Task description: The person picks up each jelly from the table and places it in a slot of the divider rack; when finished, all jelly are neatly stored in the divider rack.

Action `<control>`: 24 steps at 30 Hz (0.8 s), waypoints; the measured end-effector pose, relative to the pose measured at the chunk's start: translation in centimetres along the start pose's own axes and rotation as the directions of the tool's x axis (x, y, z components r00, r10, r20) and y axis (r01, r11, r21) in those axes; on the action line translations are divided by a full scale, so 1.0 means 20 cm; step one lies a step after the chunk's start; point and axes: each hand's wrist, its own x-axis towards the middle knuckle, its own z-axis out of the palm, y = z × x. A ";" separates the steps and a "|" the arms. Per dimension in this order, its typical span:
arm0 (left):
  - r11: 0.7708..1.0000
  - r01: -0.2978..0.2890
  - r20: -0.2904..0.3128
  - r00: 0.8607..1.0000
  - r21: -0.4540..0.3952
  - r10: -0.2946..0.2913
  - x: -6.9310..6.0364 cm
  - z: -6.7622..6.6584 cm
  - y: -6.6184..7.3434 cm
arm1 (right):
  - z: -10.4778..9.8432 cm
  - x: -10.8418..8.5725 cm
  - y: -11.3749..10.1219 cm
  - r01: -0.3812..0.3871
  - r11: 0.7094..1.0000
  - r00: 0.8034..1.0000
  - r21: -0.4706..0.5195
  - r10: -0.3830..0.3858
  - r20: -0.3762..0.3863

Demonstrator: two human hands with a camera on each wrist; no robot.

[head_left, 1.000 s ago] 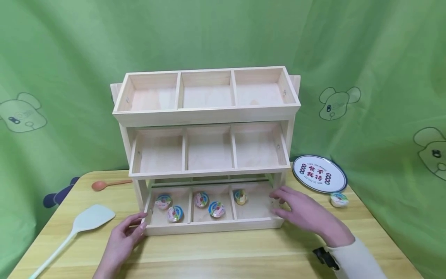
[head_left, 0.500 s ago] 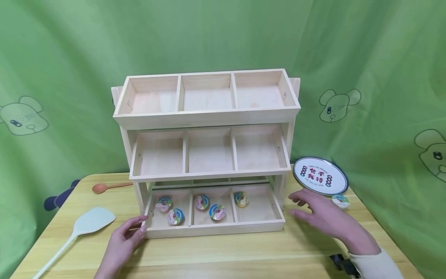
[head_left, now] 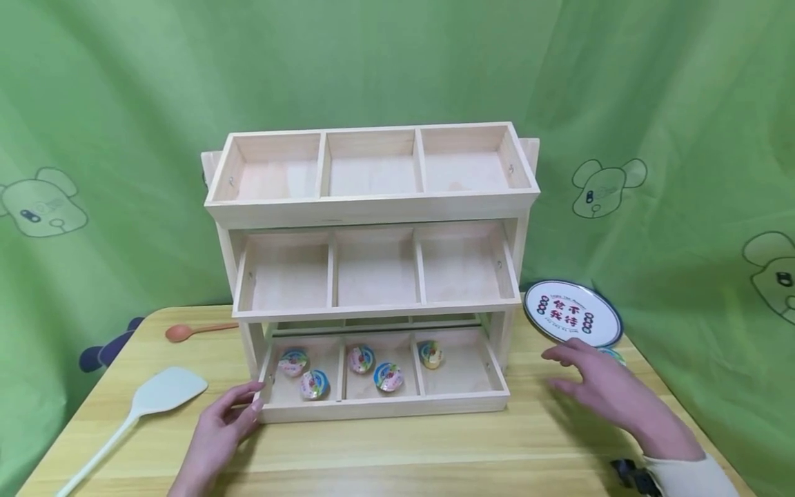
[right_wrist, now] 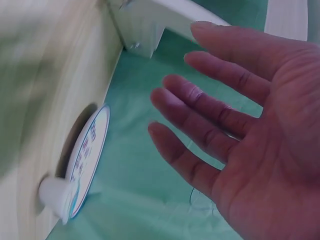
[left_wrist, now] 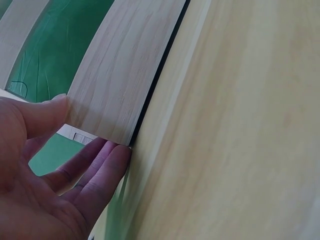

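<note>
My left hand [head_left: 214, 436] touches the left end of the lowest tray [head_left: 385, 411] of a three-tier wooden shelf. In the left wrist view, its thumb meets one corner of the tray's end and the fingertips lie at the other. Several small foil-lidded jelly cups sit in this tray: two left, two middle, and a yellowish one [head_left: 430, 354] in the right compartment. My right hand [head_left: 615, 397] hovers over the table to the right, fingers extended, holding nothing. Beyond it another jelly cup [right_wrist: 55, 196] stands by the plate [right_wrist: 91, 155], mostly hidden by the hand in the head view.
The shelf's upper tray [head_left: 373, 209] and middle tray [head_left: 375, 312] overhang the lowest one. At left lie a pale spatula [head_left: 166, 391] and an orange spoon [head_left: 181, 333] on the wooden table [head_left: 348, 455]. A green curtain [head_left: 373, 62] hangs behind.
The right hand has left the lowest tray's right compartment and moved right, now covering most of the cup near the plate. The left hand stays at the tray's left end.
</note>
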 end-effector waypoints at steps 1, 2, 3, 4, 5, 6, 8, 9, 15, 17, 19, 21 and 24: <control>1.000 0.002 0.001 1.000 -0.003 -0.002 0.00 0.00 0.00 | 0.00 -0.01 0.02 -0.008 1.000 1.000 -0.003 0.008 -0.005; 1.000 0.004 0.002 1.000 -0.007 -0.004 0.00 0.00 0.00 | 0.00 -0.02 0.04 -0.011 1.000 1.000 -0.007 0.011 -0.011; 1.000 0.005 0.004 1.000 -0.011 -0.005 0.00 0.00 0.00 | 0.00 -0.03 0.06 -0.017 1.000 1.000 -0.009 0.016 -0.021; 1.000 0.008 0.006 1.000 -0.014 -0.007 0.00 0.00 0.00 | 0.01 -0.04 0.08 -0.023 1.000 0.999 -0.011 0.023 -0.026; 1.000 0.009 0.007 1.000 -0.015 -0.009 0.00 0.00 0.00 | 0.01 -0.04 0.09 -0.028 1.000 0.999 -0.011 0.028 -0.034; 1.000 0.010 0.008 1.000 -0.015 -0.010 0.00 0.00 0.00 | 0.01 -0.05 0.11 -0.030 0.999 0.999 -0.012 0.030 -0.037; 1.000 0.009 0.008 1.000 -0.015 -0.009 0.00 0.00 0.00 | 0.01 -0.05 0.14 -0.044 0.999 0.998 -0.014 0.043 -0.044; 1.000 0.007 0.007 1.000 -0.016 -0.007 0.00 0.00 0.00 | 0.01 -0.05 0.15 -0.054 0.998 0.998 -0.015 0.054 -0.045; 1.000 -0.001 0.009 1.000 -0.018 0.001 0.00 0.00 0.00 | 0.01 -0.06 0.21 -0.097 0.995 0.994 -0.020 0.096 -0.043; 1.000 0.001 0.011 1.000 -0.018 -0.001 0.00 0.00 0.00 | 0.00 -0.07 0.23 -0.093 0.995 0.995 -0.022 0.092 -0.050; 1.000 0.003 0.012 1.000 -0.018 -0.003 0.00 -0.01 0.00 | 0.01 -0.07 0.25 -0.086 0.996 0.995 -0.024 0.085 -0.052; 1.000 0.005 0.013 1.000 -0.016 -0.004 0.00 -0.01 0.00 | 0.01 -0.07 0.27 -0.089 0.995 0.995 -0.034 0.088 -0.048; 1.000 0.004 0.014 1.000 -0.019 -0.004 0.00 -0.01 0.00 | 0.01 -0.08 0.31 -0.134 0.990 0.991 -0.038 0.134 0.001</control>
